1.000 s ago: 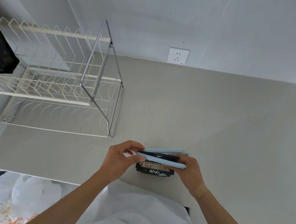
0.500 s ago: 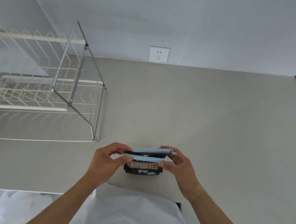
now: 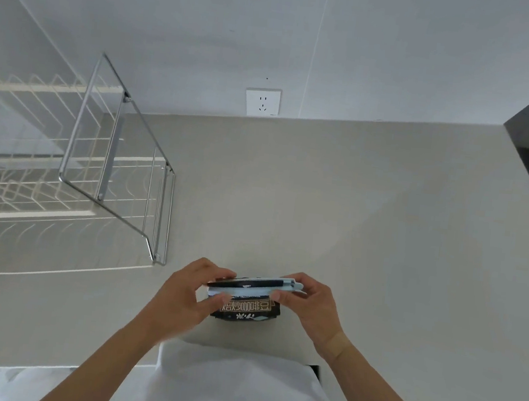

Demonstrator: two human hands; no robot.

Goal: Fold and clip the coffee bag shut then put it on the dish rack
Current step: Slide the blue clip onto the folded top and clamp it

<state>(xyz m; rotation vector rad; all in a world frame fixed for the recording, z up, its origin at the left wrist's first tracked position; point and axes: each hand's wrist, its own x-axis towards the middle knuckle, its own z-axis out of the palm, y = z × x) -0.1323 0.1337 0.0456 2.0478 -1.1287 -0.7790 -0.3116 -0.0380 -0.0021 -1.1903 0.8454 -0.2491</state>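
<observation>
Both hands are working at the near edge of the counter [image 3: 369, 211]: the left hand [image 3: 181, 293] is curling around the left end of a pale blue clip [image 3: 248, 291], thumb and fingers pinching it, while the right hand [image 3: 306, 302] is pinching the clip's right end, fingers bent close. Between them the black coffee bag [image 3: 246, 311] is standing on the counter just in front of the person's body, its folded top sitting inside the clip. Judging by this, the clipping step is in hand; the clip seems to be closing over the fold, and next it likely needs pressing fully shut before the bag is carried to the dish rack [image 3: 63, 179], which is standing at the counter's far left corner. Whether the clip has latched is hard to tell, since fingers are covering both ends, and the rack is running off the left edge of view
</observation>
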